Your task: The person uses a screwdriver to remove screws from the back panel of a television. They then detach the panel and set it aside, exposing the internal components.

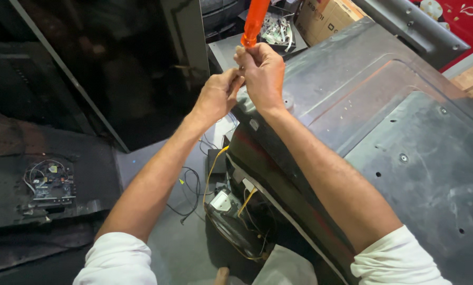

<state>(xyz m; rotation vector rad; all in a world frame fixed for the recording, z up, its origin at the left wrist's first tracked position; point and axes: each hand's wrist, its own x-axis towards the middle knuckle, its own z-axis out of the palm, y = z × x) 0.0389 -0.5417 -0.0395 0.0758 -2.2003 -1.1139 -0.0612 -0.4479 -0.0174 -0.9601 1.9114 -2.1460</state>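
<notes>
Gripping the orange screwdriver (254, 24) in a closed right hand (263, 74) above the upper edge of the grey metal back panel (384, 121), with the left hand (218, 95) pinched shut at its base, calls for keeping that translucent, slim handle upright and steady.

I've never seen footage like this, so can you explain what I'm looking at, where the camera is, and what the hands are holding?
The one picture comes from a camera worn on a person's head, looking down at their own bare arms. The right hand grips an orange tool handle; its working end is hidden. The left hand pinches close beside it. Under them lies a large grey metal back panel, with yellow wires at its open edge. A circuit board lies at the left.
</notes>
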